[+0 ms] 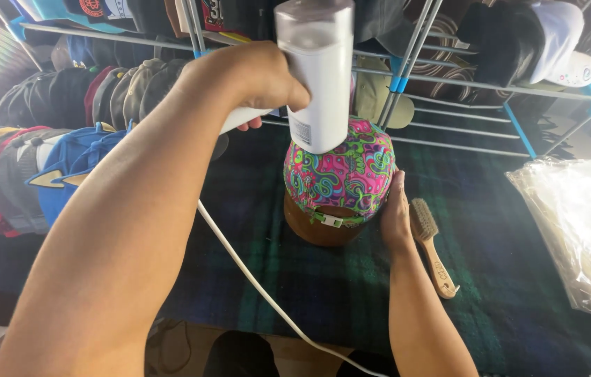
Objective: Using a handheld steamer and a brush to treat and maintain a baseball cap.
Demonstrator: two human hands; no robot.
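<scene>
As we look down through the head camera, we see our left hand (250, 80) wrapped tight around the handle of a white handheld steamer (316, 70), whose head is pressed down onto the crown of a bright paisley cap (344, 171). The cap sits on a brown rounded form (320, 227) in the middle of a dark green plaid cloth (491, 230), with its back strap and buckle turned toward us. Our right hand (396, 213) lies flat and open against the cap's right side, fingers together, steadying it rather than gripping it. A white cord (253, 276) runs from the steamer down toward the lower edge of the frame.

Just beside our right hand, a wooden-handled brush (429, 244) lies on the cloth, touched by nothing we can see. We judge that the steaming is under way on the top of the cap, and that the sides and back panel near the strap have yet to meet the steamer head; whether any steam is coming out we cannot tell. The brush lying idle suggests to us that brushing is not in hand at this moment.

To the left, a row of caps (51, 153) is stacked on edge, and behind stands a wire rack (449, 98) with more hats. At the right lie clear plastic bags (582, 216).
</scene>
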